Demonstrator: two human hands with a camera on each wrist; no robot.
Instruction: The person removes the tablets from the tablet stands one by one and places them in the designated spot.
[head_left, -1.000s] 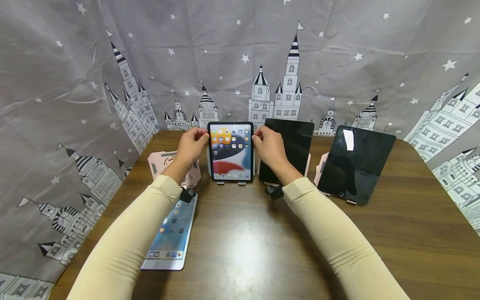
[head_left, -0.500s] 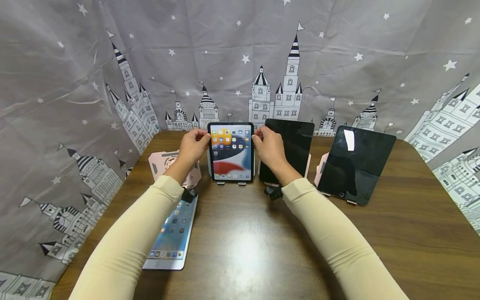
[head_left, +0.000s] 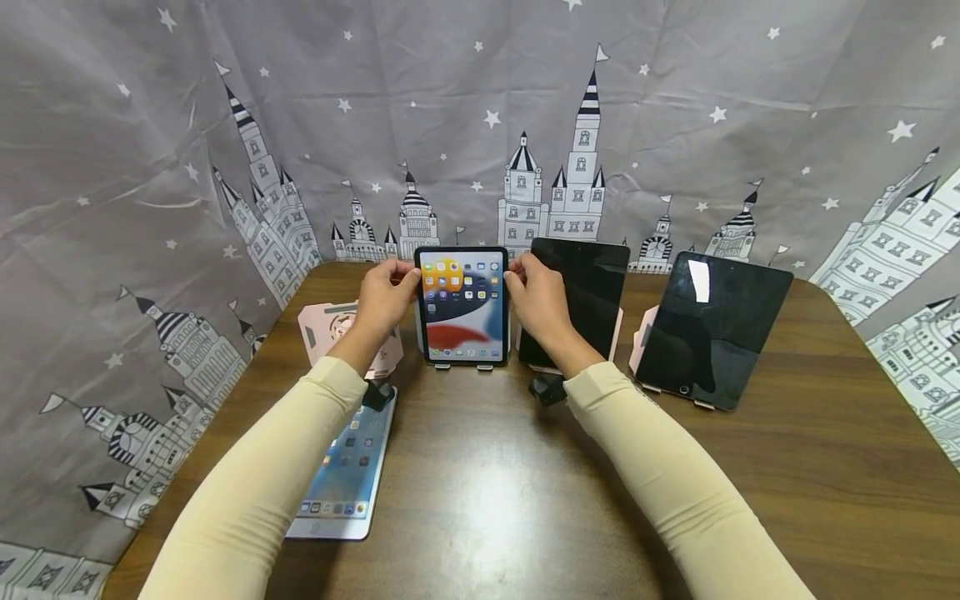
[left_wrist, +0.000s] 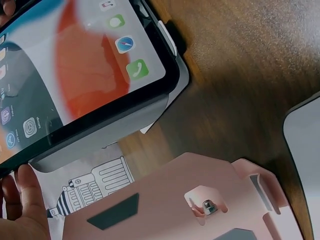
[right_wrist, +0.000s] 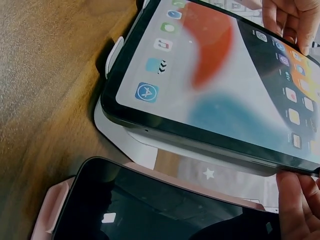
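The left hand [head_left: 384,298] and right hand [head_left: 538,298] pinch the lit tablet's [head_left: 462,305] upper corners; it stands on its stand [left_wrist: 172,37] mid-table. An uneven push could tip it onto the dark tablet [head_left: 581,287] beside it.

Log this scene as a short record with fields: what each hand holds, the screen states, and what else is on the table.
left hand: grips the left edge of the lit tablet
right hand: grips its right edge
lit tablet: upright on a white stand, home screen showing
dark tablets: two, middle one and far-right one, both propped on stands, screens off
flat tablet: lies on the table, screen on
empty stand: pink, behind the left hand
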